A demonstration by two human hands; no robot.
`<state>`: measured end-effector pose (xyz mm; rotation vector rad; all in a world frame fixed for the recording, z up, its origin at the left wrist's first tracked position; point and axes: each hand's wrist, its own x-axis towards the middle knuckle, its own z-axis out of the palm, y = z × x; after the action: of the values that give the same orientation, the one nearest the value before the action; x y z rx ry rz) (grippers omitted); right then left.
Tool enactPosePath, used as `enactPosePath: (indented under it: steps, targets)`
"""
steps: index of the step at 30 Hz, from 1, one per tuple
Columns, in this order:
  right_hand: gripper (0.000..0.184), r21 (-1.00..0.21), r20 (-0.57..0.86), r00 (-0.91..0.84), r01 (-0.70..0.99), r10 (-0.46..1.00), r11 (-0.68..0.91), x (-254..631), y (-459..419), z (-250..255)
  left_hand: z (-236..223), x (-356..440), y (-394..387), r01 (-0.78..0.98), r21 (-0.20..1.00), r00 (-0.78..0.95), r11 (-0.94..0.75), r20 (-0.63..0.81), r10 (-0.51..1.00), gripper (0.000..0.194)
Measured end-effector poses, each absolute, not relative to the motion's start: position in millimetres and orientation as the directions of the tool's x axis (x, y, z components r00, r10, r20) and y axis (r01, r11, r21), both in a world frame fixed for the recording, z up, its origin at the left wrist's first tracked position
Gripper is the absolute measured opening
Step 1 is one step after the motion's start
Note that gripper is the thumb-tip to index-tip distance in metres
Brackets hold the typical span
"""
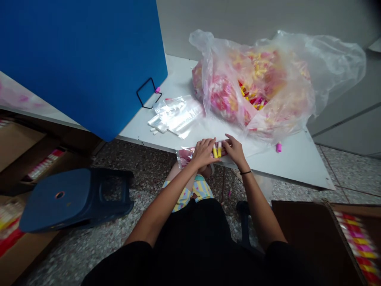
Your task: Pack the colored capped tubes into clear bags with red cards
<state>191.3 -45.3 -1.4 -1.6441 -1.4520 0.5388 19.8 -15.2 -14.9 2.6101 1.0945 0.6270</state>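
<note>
Both hands work at the near edge of a white table (297,159). My left hand (203,152) and my right hand (235,150) are closed on a small clear plastic bag (186,155) holding short yellow and pink tubes (217,150). The bag lies flat at the table's edge between my hands. Beyond them sits a big clear sack (262,83) full of pink, yellow and red tubes. A pile of empty clear bags (175,115) lies to the left of the sack.
A blue board (83,59) on a black wire stand (149,94) rises at the left. One pink piece (278,147) lies loose on the table. A dark blue stool (77,198) lies on the floor; cardboard boxes with packed tubes (360,242) stand on both sides.
</note>
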Motion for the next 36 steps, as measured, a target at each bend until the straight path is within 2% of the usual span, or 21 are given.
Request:
enactPosePath:
  steps: [3,5,9,12,15,17,19,21,24,27,29,30,32,33,34,36]
  targets:
    - [0.051,-0.860,0.174,0.289,0.511,0.941,0.002,188,-45,2,-15,19,-15,0.612,0.390,0.627,-0.688,0.291,0.722,0.094]
    - [0.049,-0.887,0.135,0.312,0.461,0.941,-0.026,186,-44,2,-14,19,-14,0.604,0.398,0.629,-0.690,0.293,0.720,0.096]
    - [0.053,-0.944,0.021,0.244,0.324,0.970,-0.061,182,-41,-4,-15,18,-14,0.584,0.417,0.641,-0.697,0.290,0.711,0.095]
    - [0.048,-0.973,-0.013,0.291,0.217,0.957,-0.079,179,-40,-8,-15,18,-13,0.559,0.447,0.647,-0.698,0.290,0.705,0.099]
    - [0.038,-0.974,0.076,0.374,0.225,0.925,-0.011,174,-44,-5,-12,17,-10,0.501,0.580,0.623,-0.642,0.273,0.733,0.098]
    - [0.034,-0.954,0.172,0.366,0.292,0.914,0.063,168,-49,2,-6,15,-7,0.406,0.764,0.562,-0.502,0.224,0.796,0.076]
    - [0.033,-0.911,0.271,0.303,0.387,0.914,0.142,161,-57,14,1,11,-3,0.269,0.910,0.513,-0.314,0.141,0.847,0.051]
    - [0.032,-0.841,0.364,0.204,0.491,0.909,0.227,155,-64,28,10,7,-2,0.168,0.965,0.499,-0.201,0.093,0.862,0.046]
    - [0.031,-0.702,0.454,0.056,0.637,0.889,0.318,148,-70,45,25,-1,-6,0.106,0.982,0.505,-0.157,0.083,0.859,0.041]
    - [0.026,-0.512,0.534,-0.047,0.777,0.844,0.367,145,-71,53,37,-6,-15,0.059,0.994,0.500,-0.087,0.046,0.865,0.033]
    - [0.021,-0.407,0.634,-0.031,0.837,0.773,0.367,141,-73,54,42,-8,-21,0.034,0.998,0.454,-0.053,0.032,0.890,0.026]
    - [0.022,-0.395,0.685,0.025,0.853,0.728,0.342,139,-74,55,43,-9,-23,0.017,0.999,0.421,-0.045,0.034,0.906,0.023]
    - [0.033,-0.491,0.718,0.212,0.829,0.663,0.266,134,-80,54,44,-9,-27,-0.036,0.999,0.356,-0.036,0.047,0.933,0.020]
    - [0.038,-0.580,0.673,0.298,0.780,0.677,0.233,131,-83,53,44,-10,-28,-0.072,0.997,0.325,-0.034,0.056,0.944,0.020]
    - [0.038,-0.672,0.587,0.346,0.712,0.732,0.202,129,-88,52,44,-10,-29,-0.110,0.993,0.294,-0.029,0.061,0.954,0.020]
    - [0.034,-0.808,0.365,0.329,0.576,0.871,0.121,127,-97,48,44,-12,-32,-0.184,0.983,0.247,-0.011,0.057,0.967,0.019]
